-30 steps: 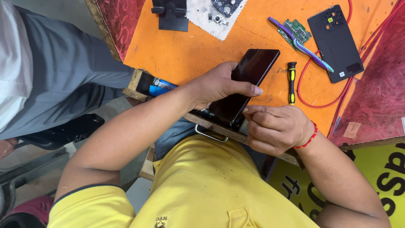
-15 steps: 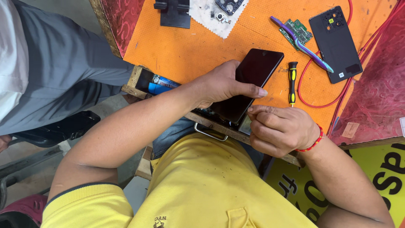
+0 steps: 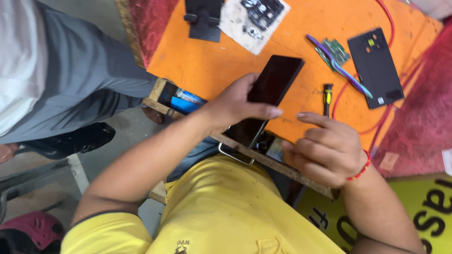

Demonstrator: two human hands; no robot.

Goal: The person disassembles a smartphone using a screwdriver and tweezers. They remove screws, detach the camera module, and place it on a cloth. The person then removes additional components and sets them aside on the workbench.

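Observation:
My left hand (image 3: 233,104) grips a black phone (image 3: 277,77) by its long edges and holds it tilted over the near edge of the orange table (image 3: 212,66). The phone's dark glass faces up. My right hand (image 3: 327,150) hovers just right of the phone's lower end without touching it. Its index finger and thumb are spread, the other fingers are curled, and nothing shows in it. A red thread band circles that wrist.
A small yellow-and-black screwdriver (image 3: 327,96), a black back cover (image 3: 376,66), a green circuit board (image 3: 336,49), purple tweezers (image 3: 341,73) and a red wire (image 3: 387,21) lie at the right. A white cloth with small parts (image 3: 256,19) lies farther back. Another person's grey-trousered leg (image 3: 70,80) stands at the left.
My right hand has come off the phone's lower end and moved right, its index finger now stretched out. My left hand has kept its grip on the phone.

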